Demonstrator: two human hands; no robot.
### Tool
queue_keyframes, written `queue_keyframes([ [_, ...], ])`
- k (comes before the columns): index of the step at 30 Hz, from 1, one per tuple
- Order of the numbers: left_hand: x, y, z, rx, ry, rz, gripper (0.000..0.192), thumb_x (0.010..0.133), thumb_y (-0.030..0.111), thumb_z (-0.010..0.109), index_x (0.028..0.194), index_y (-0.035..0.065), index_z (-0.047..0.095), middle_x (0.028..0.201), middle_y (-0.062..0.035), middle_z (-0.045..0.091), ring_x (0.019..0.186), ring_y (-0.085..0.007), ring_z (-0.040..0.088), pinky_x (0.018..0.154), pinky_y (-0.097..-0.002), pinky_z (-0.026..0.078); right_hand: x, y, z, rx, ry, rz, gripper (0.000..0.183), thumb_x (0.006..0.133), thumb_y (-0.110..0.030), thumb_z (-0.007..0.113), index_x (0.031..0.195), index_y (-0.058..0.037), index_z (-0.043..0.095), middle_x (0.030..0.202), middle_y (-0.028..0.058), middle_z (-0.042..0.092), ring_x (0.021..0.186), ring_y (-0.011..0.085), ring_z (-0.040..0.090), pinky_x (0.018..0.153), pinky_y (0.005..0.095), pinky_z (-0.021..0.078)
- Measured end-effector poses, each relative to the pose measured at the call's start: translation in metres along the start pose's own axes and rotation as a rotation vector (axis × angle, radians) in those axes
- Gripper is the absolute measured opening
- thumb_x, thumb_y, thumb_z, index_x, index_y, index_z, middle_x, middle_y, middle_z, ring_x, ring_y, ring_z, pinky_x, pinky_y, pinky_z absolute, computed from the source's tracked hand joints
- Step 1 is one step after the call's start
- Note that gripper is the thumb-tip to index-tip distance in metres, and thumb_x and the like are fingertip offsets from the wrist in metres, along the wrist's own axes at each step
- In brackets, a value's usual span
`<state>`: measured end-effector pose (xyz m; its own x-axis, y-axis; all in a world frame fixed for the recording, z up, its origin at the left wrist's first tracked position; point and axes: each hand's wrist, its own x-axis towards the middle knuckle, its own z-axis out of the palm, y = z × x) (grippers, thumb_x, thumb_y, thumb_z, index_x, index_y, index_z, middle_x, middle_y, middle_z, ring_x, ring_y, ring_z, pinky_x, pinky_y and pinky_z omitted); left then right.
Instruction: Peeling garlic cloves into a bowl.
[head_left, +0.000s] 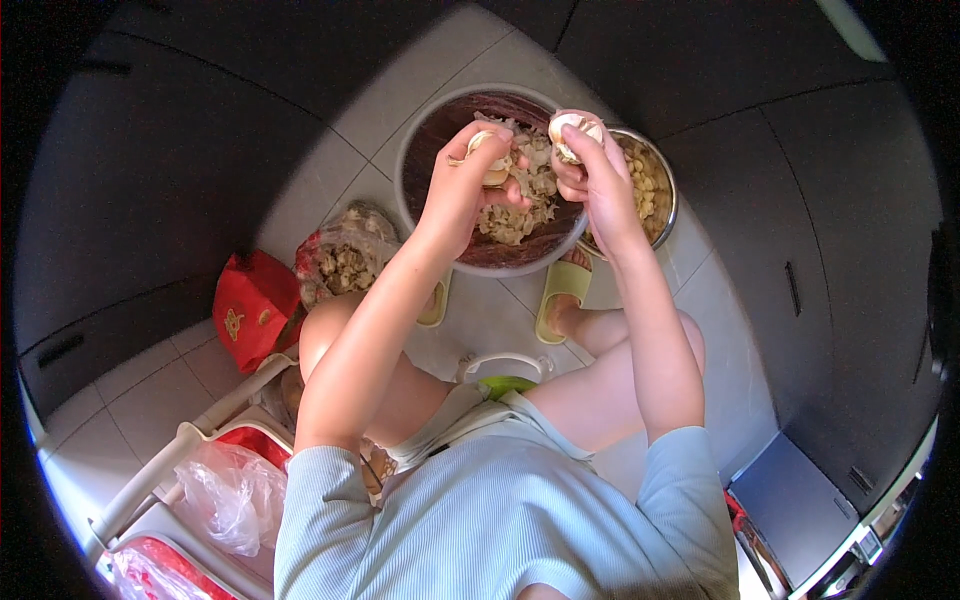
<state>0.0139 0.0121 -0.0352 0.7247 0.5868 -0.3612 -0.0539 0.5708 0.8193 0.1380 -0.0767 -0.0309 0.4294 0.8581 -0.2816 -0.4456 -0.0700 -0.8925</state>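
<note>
My left hand (465, 176) is raised over the left part of a round basin (420, 232), its fingers closed around a piece of a garlic bulb (495, 177). Across from it, above the basin's right edge, my right hand (592, 169) grips another piece of garlic bulb (576, 135) between thumb and fingers. The two hands are apart. Papery garlic skins (536, 169) lie heaped in the basin below them. A steel bowl (673, 202) with peeled garlic cloves (646, 184) stands at the basin's right, partly hidden by my right hand.
A plastic bag of garlic bulbs (346, 262) and a red bag (256, 309) stand on the tiled floor at left. Nearer, at lower left, is a rack (161, 480) with plastic bags (232, 495). Dark cabinets (757, 247) flank both sides. My slippered feet are by the basin.
</note>
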Motion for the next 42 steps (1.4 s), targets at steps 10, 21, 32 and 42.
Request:
queue_keyframes([
  [10,0.003,-0.005,-0.002,0.093,0.022,-0.047,0.018,0.086,0.021,0.050,0.092,0.0048,0.053,0.085,-0.0058,0.059,0.070,-0.0133,0.060,0.064,-0.0274,0.053,0.006,0.008,-0.008,-0.275,0.016,-0.105,0.027,0.093,-0.033,0.044,0.093,-0.0066,0.048,0.080,0.0008,0.052,0.068,0.0077,0.049,0.055,0.0231,0.0363],
  [21,0.000,-0.002,0.006,0.283,-0.066,-0.064,0.036,0.084,0.039,0.057,0.096,0.0057,0.056,0.083,-0.0025,0.057,0.065,-0.0098,0.056,0.055,-0.0247,0.050,0.003,0.022,0.003,-0.587,0.034,-0.448,0.033,0.096,-0.030,0.033,0.090,-0.0014,0.047,0.082,0.0159,0.060,0.079,0.0299,0.059,0.071,0.0361,0.0430],
  [32,0.000,-0.002,0.003,0.169,-0.007,0.016,0.032,0.081,0.023,0.064,0.106,0.0044,0.057,0.084,-0.0034,0.060,0.062,-0.0078,0.056,0.054,-0.0216,0.049,0.003,0.011,0.004,-0.657,0.082,-0.467,0.033,0.096,-0.033,0.033,0.097,-0.0039,0.048,0.076,0.0140,0.062,0.074,0.0299,0.061,0.065,0.0367,0.0446],
  [42,-0.001,-0.009,0.010,0.787,0.095,0.560,0.026,0.078,0.014,0.063,0.101,0.0009,0.060,0.084,-0.0053,0.065,0.072,-0.0111,0.060,0.068,-0.0243,0.047,0.003,0.011,0.002,-0.794,0.101,-0.468,0.021,0.091,-0.023,0.047,0.092,-0.0030,0.044,0.070,0.0134,0.062,0.065,0.0283,0.061,0.057,0.0364,0.0444],
])
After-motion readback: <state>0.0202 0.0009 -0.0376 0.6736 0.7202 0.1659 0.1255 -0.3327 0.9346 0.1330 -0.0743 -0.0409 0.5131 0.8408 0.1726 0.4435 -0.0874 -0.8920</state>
